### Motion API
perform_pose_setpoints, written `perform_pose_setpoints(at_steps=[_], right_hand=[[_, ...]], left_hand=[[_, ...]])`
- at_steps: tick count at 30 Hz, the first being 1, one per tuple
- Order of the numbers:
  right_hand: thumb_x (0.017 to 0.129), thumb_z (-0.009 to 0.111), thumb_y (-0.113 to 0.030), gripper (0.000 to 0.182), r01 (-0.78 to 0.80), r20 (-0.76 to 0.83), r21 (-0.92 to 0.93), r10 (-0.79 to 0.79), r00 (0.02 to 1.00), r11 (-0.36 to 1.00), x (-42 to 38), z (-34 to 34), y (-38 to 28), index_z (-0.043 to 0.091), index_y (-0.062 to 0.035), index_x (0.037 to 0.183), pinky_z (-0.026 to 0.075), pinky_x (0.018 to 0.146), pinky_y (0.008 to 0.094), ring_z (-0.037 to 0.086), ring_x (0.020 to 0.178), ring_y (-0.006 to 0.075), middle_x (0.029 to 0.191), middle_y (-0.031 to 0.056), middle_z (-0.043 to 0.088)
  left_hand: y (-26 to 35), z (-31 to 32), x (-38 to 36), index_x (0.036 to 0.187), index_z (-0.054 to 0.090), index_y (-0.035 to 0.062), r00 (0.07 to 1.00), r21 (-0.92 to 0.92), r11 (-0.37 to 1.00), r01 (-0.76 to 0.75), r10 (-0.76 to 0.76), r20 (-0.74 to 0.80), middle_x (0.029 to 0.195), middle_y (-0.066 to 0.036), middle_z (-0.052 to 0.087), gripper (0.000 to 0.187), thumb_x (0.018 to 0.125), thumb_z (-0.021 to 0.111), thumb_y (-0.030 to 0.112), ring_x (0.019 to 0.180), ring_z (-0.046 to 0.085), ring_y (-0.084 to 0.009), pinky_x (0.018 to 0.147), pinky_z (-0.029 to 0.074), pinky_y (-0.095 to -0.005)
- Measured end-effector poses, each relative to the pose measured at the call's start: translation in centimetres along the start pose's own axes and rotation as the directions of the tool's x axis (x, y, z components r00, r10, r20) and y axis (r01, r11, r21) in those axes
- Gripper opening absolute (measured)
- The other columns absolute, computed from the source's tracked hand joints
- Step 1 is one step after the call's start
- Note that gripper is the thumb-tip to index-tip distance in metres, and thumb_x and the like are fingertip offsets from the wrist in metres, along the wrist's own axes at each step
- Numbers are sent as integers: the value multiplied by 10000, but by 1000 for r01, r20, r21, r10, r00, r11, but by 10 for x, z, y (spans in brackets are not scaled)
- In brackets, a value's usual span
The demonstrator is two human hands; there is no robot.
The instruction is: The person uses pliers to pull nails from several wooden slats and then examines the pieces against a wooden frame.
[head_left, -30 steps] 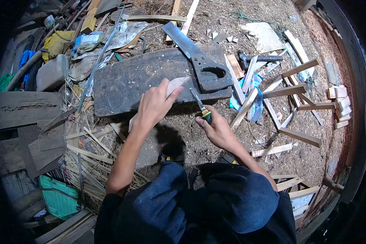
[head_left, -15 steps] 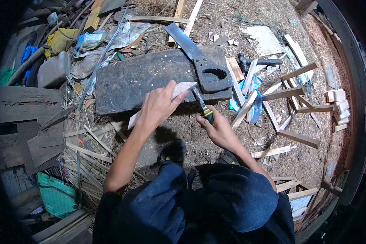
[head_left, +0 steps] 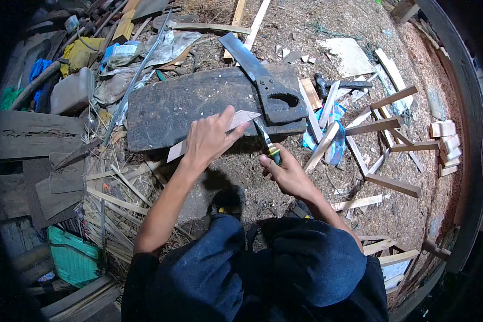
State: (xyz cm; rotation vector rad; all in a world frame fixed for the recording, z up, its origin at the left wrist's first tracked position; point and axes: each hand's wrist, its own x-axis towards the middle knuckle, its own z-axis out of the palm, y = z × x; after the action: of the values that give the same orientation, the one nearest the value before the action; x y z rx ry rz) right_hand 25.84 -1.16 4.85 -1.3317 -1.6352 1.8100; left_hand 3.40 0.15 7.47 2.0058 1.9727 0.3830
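1. Nearest are two knees in dark blue trousers (head_left: pixel 322 268), with two dark shoes (head_left: pixel 228 199) on the ground past them.
2. Two bare hands work above the ground. The right hand (head_left: pixel 288 174) is closed round the green-and-yellow handle of one narrow metal tool (head_left: pixel 264 134), its blade slanting up and away.
3. The left hand (head_left: pixel 205 140) grips one pale wood strip (head_left: pixel 245 117) between thumb and fingers, slantwise at the near edge of the board. The strip's pointed end is right by the tool's tip; whether they touch, I cannot tell.
4. One thick dark board (head_left: pixel 166 107) lies beyond the hands, one handsaw (head_left: pixel 284 116) resting on its right part, blade overhanging the far edge.
5. Right of the board are one hammer (head_left: pixel 354 84) and four sawn wooden bars (head_left: pixel 394 184) sticking out rightward.
6. Farther off lies one pale flat sheet (head_left: pixel 350 58).
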Motion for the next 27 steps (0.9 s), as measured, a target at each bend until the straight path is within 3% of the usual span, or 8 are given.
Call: perform_pose_setpoints(at_steps=[2, 10, 20, 23, 26, 27], right_hand=[[990, 606, -295, 297, 17, -2, 60, -17, 1000, 998, 0, 1, 0, 528, -15, 1049, 449, 641, 323, 514, 698, 140, 768, 33, 552], [997, 597, -299, 307, 42, 9, -9, -42, 999, 999, 1, -3, 1, 530, -13, 1084, 452, 688, 309, 513, 784, 119, 842, 51, 560], [998, 594, -300, 308, -6, 38, -63, 9, 999, 998, -4, -4, -9, 516, -27, 1115, 432, 619, 298, 490, 699, 95, 800, 43, 551], [1000, 590, -297, 305, -55, 57, -97, 61, 997, 994, -4, -7, -12, 513, -26, 1118, 429, 618, 318, 489, 701, 111, 804, 52, 547], [992, 600, -301, 315, 26, 44, -119, -21, 999, 993, -1, -5, -6, 510, -23, 1109, 431, 608, 348, 493, 667, 160, 771, 62, 536], [986, 601, -278, 302, 26, 15, -168, -24, 1000, 985, 1, -4, -5, 506, -19, 1110, 443, 620, 393, 538, 666, 234, 779, 101, 562]], left_hand=[[0, -2, -1, 984, 545, 68, 1000, 8, 1000, -1, 1, -1, 748, -226, 669, 489, 944, 537, 555, 748, 679, -431, 618, 526, -535], [-3, 1, -1, 977, 539, 72, 1000, 6, 1000, 0, 0, 3, 723, -217, 661, 501, 930, 550, 571, 728, 677, -432, 604, 524, -529], [-2, 4, -1, 966, 531, 75, 1000, 3, 1000, 3, -3, 4, 716, -218, 657, 486, 935, 548, 559, 723, 674, -436, 592, 516, -533], [-3, 6, -1, 968, 531, 72, 1000, -13, 1000, -8, 8, -4, 717, -219, 658, 482, 937, 549, 553, 724, 674, -437, 592, 517, -529], [-4, 7, -1, 968, 533, 70, 1000, -26, 1000, -14, 14, -2, 724, -217, 663, 476, 941, 548, 545, 724, 672, -440, 595, 518, -531], [-4, 8, 0, 969, 537, 67, 1000, -6, 1000, -20, 20, -2, 726, -219, 664, 475, 944, 546, 542, 720, 670, -441, 595, 516, -533]])
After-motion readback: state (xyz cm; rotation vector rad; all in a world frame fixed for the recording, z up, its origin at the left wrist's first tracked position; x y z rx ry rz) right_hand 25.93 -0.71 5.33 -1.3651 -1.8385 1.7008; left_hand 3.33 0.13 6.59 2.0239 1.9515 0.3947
